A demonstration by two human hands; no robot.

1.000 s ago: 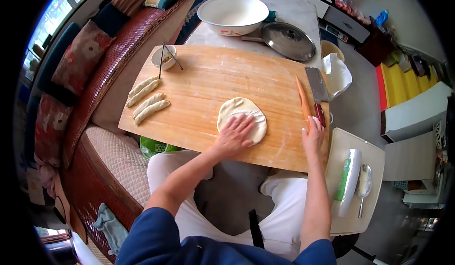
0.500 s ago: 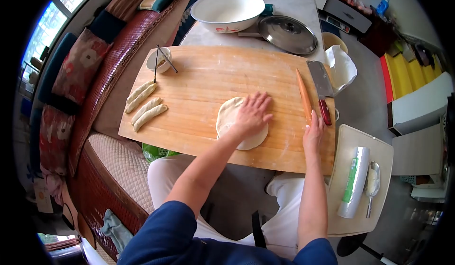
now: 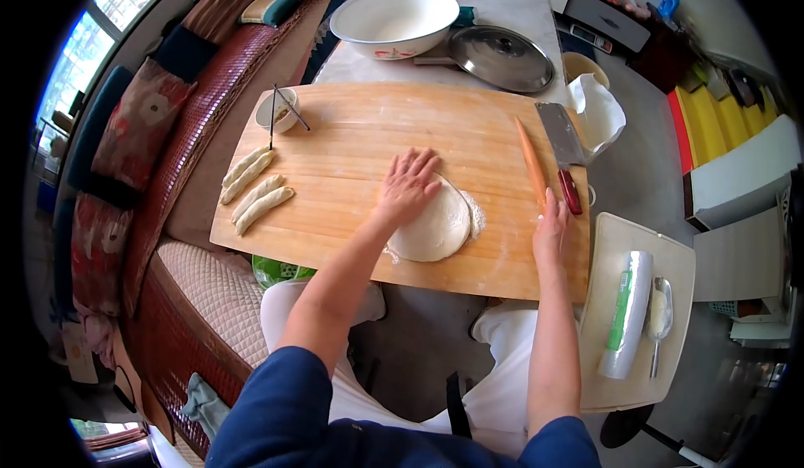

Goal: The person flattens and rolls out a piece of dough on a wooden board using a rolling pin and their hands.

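A flat round of dough (image 3: pixel 435 229) lies on the wooden board (image 3: pixel 360 141), with loose flour (image 3: pixel 476 215) along its right edge. My left hand (image 3: pixel 409 185) rests palm down over the dough's upper left edge, fingers stretched out. At the board's right side, my right hand (image 3: pixel 549 232) is closed round the near end of a tapered wooden rolling pin (image 3: pixel 530 162). Just right of the pin lies a cleaver (image 3: pixel 561 137) with a red handle. Several long dough rolls (image 3: pixel 264 208) sit in pairs at the left of the board.
A small white bowl (image 3: pixel 266 115) with chopsticks stands at the board's upper left. Behind the board are a large white basin (image 3: pixel 394 20) and a metal lid (image 3: pixel 501 59). On the right, a stool (image 3: pixel 603 326) bears a roll of plastic wrap (image 3: pixel 630 313) and a metal scoop (image 3: pixel 660 317).
My left hand has moved left and slightly up. The dough round has shifted or turned under it, baring flour on its right. My right hand stays on the rolling pin.
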